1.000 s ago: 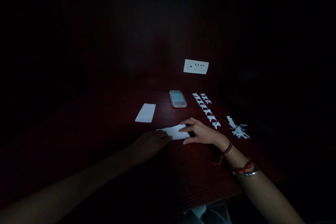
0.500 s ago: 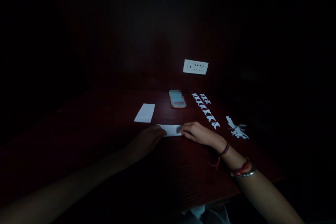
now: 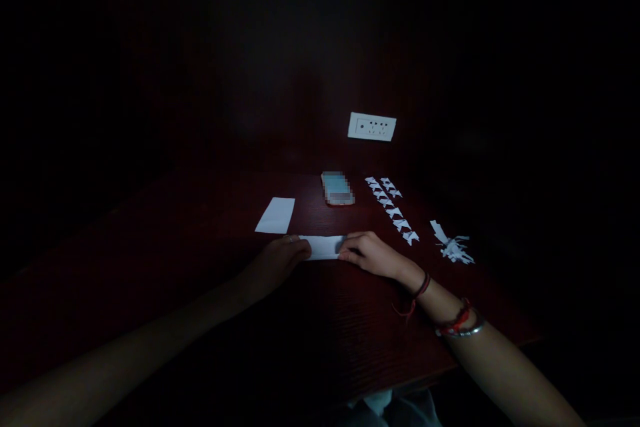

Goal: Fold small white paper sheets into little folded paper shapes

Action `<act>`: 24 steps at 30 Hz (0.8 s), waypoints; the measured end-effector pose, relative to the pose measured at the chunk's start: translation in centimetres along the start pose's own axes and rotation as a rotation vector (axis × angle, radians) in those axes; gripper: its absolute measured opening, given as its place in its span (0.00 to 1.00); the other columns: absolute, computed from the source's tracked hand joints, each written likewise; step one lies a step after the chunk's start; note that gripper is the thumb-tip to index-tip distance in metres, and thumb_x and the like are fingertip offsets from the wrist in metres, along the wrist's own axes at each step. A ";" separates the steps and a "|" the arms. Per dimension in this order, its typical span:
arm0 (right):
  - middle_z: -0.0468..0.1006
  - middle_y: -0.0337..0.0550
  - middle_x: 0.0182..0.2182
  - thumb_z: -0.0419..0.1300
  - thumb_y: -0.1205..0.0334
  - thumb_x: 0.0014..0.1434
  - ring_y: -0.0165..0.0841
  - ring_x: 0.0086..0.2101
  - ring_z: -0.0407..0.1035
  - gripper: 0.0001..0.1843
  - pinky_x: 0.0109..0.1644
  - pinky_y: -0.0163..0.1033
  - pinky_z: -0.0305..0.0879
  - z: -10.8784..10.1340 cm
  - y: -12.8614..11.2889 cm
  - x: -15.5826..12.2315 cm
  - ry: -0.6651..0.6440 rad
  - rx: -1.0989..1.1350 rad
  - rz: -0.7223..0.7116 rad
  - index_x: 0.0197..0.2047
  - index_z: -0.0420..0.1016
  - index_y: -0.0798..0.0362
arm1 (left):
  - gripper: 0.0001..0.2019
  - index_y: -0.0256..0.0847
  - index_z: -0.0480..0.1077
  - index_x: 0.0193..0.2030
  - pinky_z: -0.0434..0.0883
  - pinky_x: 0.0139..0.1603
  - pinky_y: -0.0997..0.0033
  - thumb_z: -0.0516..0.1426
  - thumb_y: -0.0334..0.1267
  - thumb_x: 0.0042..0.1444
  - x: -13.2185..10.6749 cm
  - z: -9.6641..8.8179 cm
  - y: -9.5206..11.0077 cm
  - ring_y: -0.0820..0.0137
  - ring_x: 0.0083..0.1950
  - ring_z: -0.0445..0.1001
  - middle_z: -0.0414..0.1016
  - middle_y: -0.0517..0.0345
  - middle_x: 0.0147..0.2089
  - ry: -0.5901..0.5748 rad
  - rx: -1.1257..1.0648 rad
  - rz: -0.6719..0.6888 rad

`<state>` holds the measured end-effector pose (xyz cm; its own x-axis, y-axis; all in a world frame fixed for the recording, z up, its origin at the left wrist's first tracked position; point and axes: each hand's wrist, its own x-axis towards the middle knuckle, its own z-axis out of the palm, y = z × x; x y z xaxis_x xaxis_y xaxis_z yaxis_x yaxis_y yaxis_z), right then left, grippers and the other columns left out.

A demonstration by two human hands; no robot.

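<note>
A narrow folded strip of white paper (image 3: 325,247) lies flat on the dark red table (image 3: 350,333). My left hand (image 3: 277,261) presses on the strip's left end with fingers curled down. On the right end rests my right hand (image 3: 373,253), its fingers bent and pressing the paper; red threads and a bangle ring that wrist. Both hands hold the strip against the table. The scene is very dark.
A white paper rectangle (image 3: 275,215) lies behind the left hand. A phone (image 3: 337,188) sits further back. A row of several small folded paper shapes (image 3: 393,208) runs to the right, with a heap of paper scraps (image 3: 453,245) beyond. A white wall socket (image 3: 372,127) is behind.
The paper went from a wider slanted piece to a narrow flat strip. Both hands moved slightly away from me and now press its two ends.
</note>
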<state>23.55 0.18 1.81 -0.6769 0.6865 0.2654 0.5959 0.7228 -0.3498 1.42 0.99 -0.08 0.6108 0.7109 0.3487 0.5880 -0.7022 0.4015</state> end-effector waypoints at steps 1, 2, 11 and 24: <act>0.71 0.42 0.28 0.51 0.66 0.53 0.26 0.30 0.64 0.07 0.35 0.30 0.58 0.0 0.1 0.0 -0.003 0.026 0.023 0.32 0.70 0.57 | 0.10 0.39 0.64 0.30 0.61 0.36 0.72 0.45 0.35 0.56 0.0 -0.1 -0.1 0.72 0.34 0.65 0.66 0.60 0.31 -0.012 -0.002 -0.014; 0.71 0.41 0.28 0.52 0.66 0.53 0.26 0.29 0.64 0.07 0.34 0.30 0.58 0.1 0.2 -0.1 -0.007 0.054 0.050 0.33 0.70 0.57 | 0.10 0.39 0.64 0.30 0.60 0.35 0.72 0.45 0.36 0.56 0.1 -0.2 -0.1 0.72 0.33 0.65 0.66 0.60 0.30 -0.027 -0.005 -0.031; 0.71 0.37 0.24 0.54 0.69 0.48 0.23 0.25 0.62 0.05 0.29 0.27 0.56 -0.2 0.0 -0.1 -0.002 0.159 0.224 0.28 0.70 0.57 | 0.11 0.39 0.62 0.26 0.56 0.26 0.76 0.47 0.42 0.53 0.6 -0.4 -0.6 0.74 0.27 0.63 0.65 0.63 0.25 -0.100 -0.004 -0.162; 0.71 0.37 0.23 0.52 0.76 0.43 0.23 0.25 0.62 0.09 0.29 0.27 0.56 0.1 0.3 0.1 -0.021 0.193 0.305 0.26 0.70 0.58 | 0.14 0.40 0.63 0.26 0.54 0.23 0.76 0.48 0.49 0.50 0.7 -0.4 -1.0 0.71 0.29 0.64 0.65 0.62 0.26 -0.127 0.091 -0.236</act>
<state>23.63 0.45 1.68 -0.4904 0.8652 0.1050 0.6806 0.4554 -0.5739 1.08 2.20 0.08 0.5092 0.8487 0.1429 0.7638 -0.5222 0.3794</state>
